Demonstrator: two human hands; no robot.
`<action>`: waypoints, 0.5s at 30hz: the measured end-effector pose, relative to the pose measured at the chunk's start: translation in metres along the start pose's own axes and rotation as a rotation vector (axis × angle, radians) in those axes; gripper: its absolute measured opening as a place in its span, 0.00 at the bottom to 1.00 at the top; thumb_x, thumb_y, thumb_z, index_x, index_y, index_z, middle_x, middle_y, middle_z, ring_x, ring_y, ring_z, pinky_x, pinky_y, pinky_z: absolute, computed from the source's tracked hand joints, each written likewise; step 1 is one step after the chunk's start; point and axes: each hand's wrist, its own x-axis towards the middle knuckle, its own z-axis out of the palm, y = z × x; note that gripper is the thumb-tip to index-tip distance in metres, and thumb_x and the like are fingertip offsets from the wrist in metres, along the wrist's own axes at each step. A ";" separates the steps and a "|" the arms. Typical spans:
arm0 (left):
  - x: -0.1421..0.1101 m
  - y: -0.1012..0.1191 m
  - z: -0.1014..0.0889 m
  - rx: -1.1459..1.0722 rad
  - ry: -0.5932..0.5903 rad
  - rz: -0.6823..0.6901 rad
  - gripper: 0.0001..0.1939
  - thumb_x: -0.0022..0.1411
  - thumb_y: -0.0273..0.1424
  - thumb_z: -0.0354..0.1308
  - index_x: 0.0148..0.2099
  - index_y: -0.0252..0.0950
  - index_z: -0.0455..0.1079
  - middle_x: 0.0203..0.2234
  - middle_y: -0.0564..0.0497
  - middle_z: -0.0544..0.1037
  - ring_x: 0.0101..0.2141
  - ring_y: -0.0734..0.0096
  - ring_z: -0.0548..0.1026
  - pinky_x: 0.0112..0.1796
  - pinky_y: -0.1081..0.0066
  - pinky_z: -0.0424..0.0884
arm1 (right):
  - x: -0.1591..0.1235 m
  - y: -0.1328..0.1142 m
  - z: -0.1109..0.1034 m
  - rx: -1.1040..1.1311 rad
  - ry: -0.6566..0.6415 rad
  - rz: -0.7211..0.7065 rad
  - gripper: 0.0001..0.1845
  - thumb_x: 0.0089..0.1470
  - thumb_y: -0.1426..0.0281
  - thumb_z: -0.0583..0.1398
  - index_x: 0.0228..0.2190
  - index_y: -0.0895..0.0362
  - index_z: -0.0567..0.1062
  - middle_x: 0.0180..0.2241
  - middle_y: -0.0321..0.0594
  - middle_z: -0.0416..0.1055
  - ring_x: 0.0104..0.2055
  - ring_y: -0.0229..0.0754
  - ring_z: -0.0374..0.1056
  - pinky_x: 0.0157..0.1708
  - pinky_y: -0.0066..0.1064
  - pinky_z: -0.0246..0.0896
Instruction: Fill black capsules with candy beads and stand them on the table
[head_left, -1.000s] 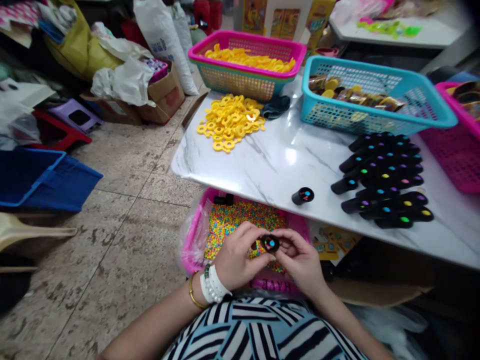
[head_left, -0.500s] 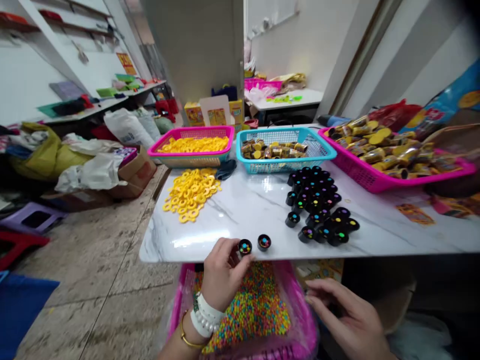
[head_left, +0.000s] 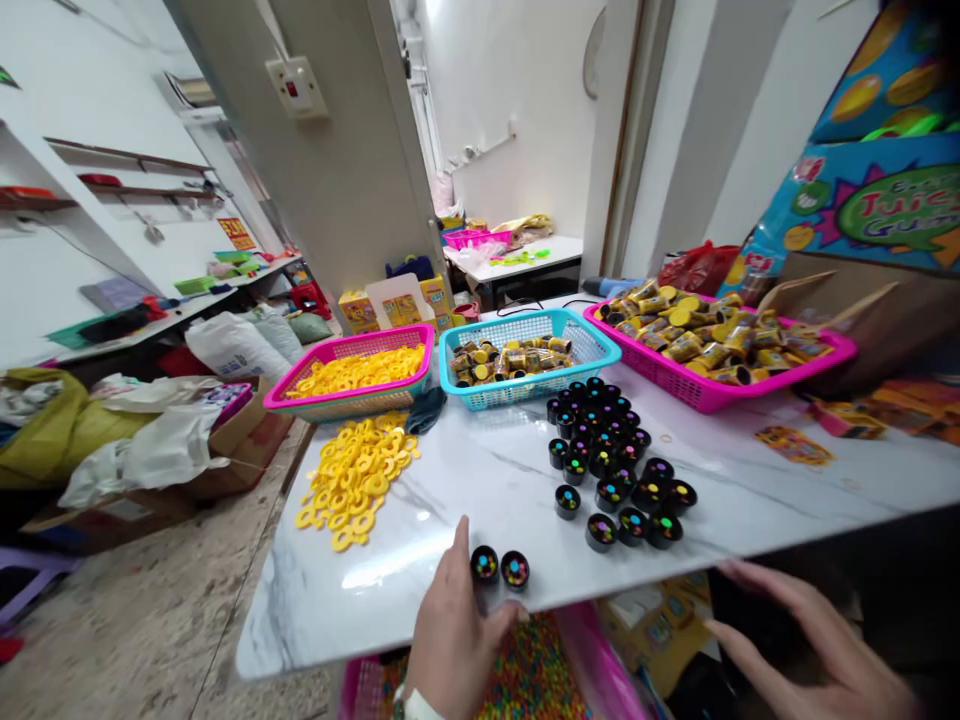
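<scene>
My left hand (head_left: 457,630) rests at the table's front edge, thumb and index finger spread around the near side of two small black cups. The left black cup (head_left: 484,565) is beside my index finger; whether they touch I cannot tell. Close to it stands the other black cup (head_left: 515,570); both hold coloured beads. My right hand (head_left: 817,640) is lower right, beyond the table edge, thumb and fingers apart with nothing visible between them. Below the table, partly hidden by my left hand, are many coloured beads (head_left: 536,670) in a pink basket (head_left: 592,640).
Several filled black cups (head_left: 600,460) cluster at centre right. Yellow rings (head_left: 352,480) lie piled on the left of the marble-patterned table (head_left: 300,620). Behind stand a pink basket (head_left: 274,398) of yellow pieces, a blue basket (head_left: 525,393) and a larger pink basket (head_left: 697,395) of gold-wrapped tubes.
My left hand has let go of the left cup, its fingers now straighter. My right hand has moved right, its fingers wider apart. The view has tilted upward.
</scene>
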 end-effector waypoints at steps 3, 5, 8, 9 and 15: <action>0.014 0.009 0.008 -0.010 -0.052 -0.016 0.47 0.47 0.29 0.63 0.68 0.27 0.50 0.58 0.36 0.68 0.58 0.54 0.67 0.57 0.61 0.63 | 0.026 0.000 0.004 -0.075 -0.069 0.001 0.51 0.48 0.44 0.60 0.65 0.55 0.54 0.57 0.48 0.67 0.58 0.60 0.64 0.58 0.51 0.59; 0.024 0.017 0.011 -0.005 -0.080 -0.036 0.47 0.48 0.30 0.64 0.68 0.25 0.50 0.56 0.36 0.70 0.55 0.55 0.69 0.56 0.63 0.65 | 0.041 -0.004 0.011 -0.109 -0.097 -0.009 0.59 0.47 0.40 0.59 0.67 0.59 0.43 0.60 0.51 0.64 0.62 0.63 0.58 0.61 0.56 0.53; 0.042 0.029 0.015 0.040 -0.106 -0.023 0.47 0.47 0.31 0.66 0.67 0.25 0.52 0.52 0.36 0.73 0.52 0.54 0.72 0.52 0.64 0.67 | 0.054 -0.010 0.027 -0.140 -0.125 -0.046 0.65 0.45 0.38 0.57 0.68 0.63 0.36 0.61 0.56 0.62 0.63 0.63 0.57 0.64 0.59 0.42; 0.049 0.032 0.016 0.057 -0.112 -0.010 0.47 0.47 0.32 0.66 0.67 0.25 0.53 0.50 0.36 0.74 0.51 0.54 0.72 0.51 0.64 0.68 | 0.056 -0.012 0.033 -0.153 -0.130 -0.052 0.67 0.45 0.37 0.57 0.67 0.65 0.34 0.60 0.58 0.62 0.62 0.63 0.59 0.64 0.60 0.40; 0.099 0.043 0.029 0.075 -0.112 0.088 0.44 0.48 0.32 0.67 0.65 0.25 0.57 0.37 0.43 0.78 0.41 0.58 0.76 0.42 0.66 0.70 | 0.059 -0.022 0.051 -0.241 -0.104 -0.041 0.73 0.41 0.32 0.54 0.66 0.74 0.34 0.59 0.72 0.59 0.59 0.65 0.62 0.63 0.60 0.41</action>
